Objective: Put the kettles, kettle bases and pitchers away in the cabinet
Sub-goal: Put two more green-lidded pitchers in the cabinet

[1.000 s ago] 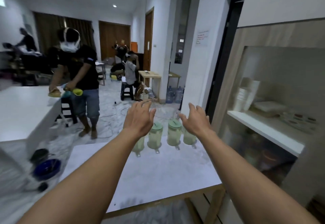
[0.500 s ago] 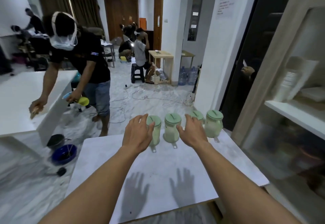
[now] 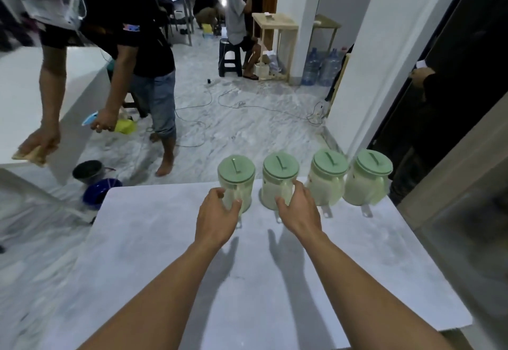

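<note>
Several translucent pitchers with pale green lids stand in a row along the far edge of the white table [image 3: 247, 281], handles toward me. My left hand [image 3: 217, 217] wraps thumb and fingers around the handle of the leftmost pitcher [image 3: 235, 169]. My right hand [image 3: 299, 209] curls around the handle of the second pitcher [image 3: 280, 168]. Both pitchers still rest on the table. Untouched to the right are the third pitcher [image 3: 328, 165] and the fourth pitcher [image 3: 371, 164]. The cabinet [image 3: 461, 182] is blurred at the right edge. No kettles or bases are visible.
A person in a black shirt [image 3: 132, 33] bends over another white table [image 3: 22, 80] at the left. A blue bowl [image 3: 100, 190] and a black pot [image 3: 88, 171] sit on the floor by my table's left corner. Cables [image 3: 247, 105] trail across the marble floor.
My view has tilted down and nearer to the table. Both hands dropped from hovering above the pitchers and closed around the handles of the two left ones.
</note>
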Tool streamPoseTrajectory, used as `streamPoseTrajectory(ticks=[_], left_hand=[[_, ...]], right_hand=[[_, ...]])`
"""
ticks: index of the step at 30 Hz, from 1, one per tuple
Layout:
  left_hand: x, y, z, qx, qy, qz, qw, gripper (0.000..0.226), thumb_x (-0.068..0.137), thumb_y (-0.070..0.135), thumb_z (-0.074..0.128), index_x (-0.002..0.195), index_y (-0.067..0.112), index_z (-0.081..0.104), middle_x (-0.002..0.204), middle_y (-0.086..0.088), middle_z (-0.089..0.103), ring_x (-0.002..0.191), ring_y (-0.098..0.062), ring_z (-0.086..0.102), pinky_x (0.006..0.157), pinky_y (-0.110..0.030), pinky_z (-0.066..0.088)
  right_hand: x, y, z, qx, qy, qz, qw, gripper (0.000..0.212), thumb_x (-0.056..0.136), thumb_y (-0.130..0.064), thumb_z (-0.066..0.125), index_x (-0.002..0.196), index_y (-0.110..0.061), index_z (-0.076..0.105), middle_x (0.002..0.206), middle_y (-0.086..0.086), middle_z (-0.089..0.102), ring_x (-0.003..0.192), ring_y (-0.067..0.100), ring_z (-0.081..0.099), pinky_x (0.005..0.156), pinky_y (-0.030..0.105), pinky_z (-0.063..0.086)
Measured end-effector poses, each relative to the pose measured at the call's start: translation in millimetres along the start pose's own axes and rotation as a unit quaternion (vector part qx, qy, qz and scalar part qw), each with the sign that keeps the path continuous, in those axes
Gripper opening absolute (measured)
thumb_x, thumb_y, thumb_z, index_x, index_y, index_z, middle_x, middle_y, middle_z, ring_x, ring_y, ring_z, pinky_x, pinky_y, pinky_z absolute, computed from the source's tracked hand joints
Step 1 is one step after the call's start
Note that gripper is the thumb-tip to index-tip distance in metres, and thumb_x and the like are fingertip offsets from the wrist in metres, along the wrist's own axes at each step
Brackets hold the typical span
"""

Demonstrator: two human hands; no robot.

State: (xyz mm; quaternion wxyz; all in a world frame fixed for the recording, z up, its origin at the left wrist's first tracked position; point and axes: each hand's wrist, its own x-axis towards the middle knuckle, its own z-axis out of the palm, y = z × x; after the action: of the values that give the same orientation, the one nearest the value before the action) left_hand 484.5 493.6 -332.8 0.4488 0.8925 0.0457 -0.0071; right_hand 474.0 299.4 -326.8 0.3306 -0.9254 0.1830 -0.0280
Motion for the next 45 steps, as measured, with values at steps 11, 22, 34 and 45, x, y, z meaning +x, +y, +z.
streamPoseTrajectory(ticks=[11,22,34,45], left_hand=[[39.9,-9.7,57.7,-0.118,0.02,-0.125,0.985,0.041,0.075,0.047,0.078,0.102,0.022,0.06,0.092,0.01,0.067,0.081,-0.006,0.061,0.068,-0.024,0.043],[56.2,-14.2,79.9,-0.099,0.052,-0.068,0.991,0.023,0.097,0.03,0.056,0.103,0.008,0.059,0.097,-0.008,0.065,0.086,-0.025,0.06,0.07,-0.028,0.038],[32.4,6.2,27.0,-0.119,0.076,-0.018,0.99,0.029,0.096,0.029,0.056,0.084,0.002,0.056,0.074,-0.006,0.059,0.066,-0.016,0.052,0.053,-0.022,0.036],[-5.8,48.0,-59.7,-0.172,0.047,0.087,0.98,0.031,0.093,0.03,0.06,0.08,0.002,0.057,0.071,-0.006,0.059,0.066,-0.022,0.052,0.056,-0.031,0.04]], right_hand=[[50.0,22.4,50.6,0.197,0.014,0.092,0.976,0.029,0.088,-0.041,0.07,0.103,-0.017,0.063,0.096,0.002,0.07,0.092,0.024,0.065,0.074,0.033,0.047],[62.3,26.0,71.3,0.282,0.023,0.104,0.953,0.014,0.092,-0.024,0.064,0.096,-0.011,0.068,0.087,0.004,0.07,0.081,0.023,0.065,0.072,0.028,0.044],[25.7,1.2,44.0,0.303,0.073,0.099,0.945,0.019,0.086,-0.024,0.06,0.069,-0.016,0.055,0.068,0.009,0.064,0.063,0.024,0.058,0.06,0.03,0.043],[-63.7,-64.3,-23.5,0.328,0.174,0.085,0.925,0.027,0.086,-0.022,0.061,0.068,-0.013,0.042,0.059,0.004,0.041,0.05,0.017,0.035,0.051,0.028,0.03]])
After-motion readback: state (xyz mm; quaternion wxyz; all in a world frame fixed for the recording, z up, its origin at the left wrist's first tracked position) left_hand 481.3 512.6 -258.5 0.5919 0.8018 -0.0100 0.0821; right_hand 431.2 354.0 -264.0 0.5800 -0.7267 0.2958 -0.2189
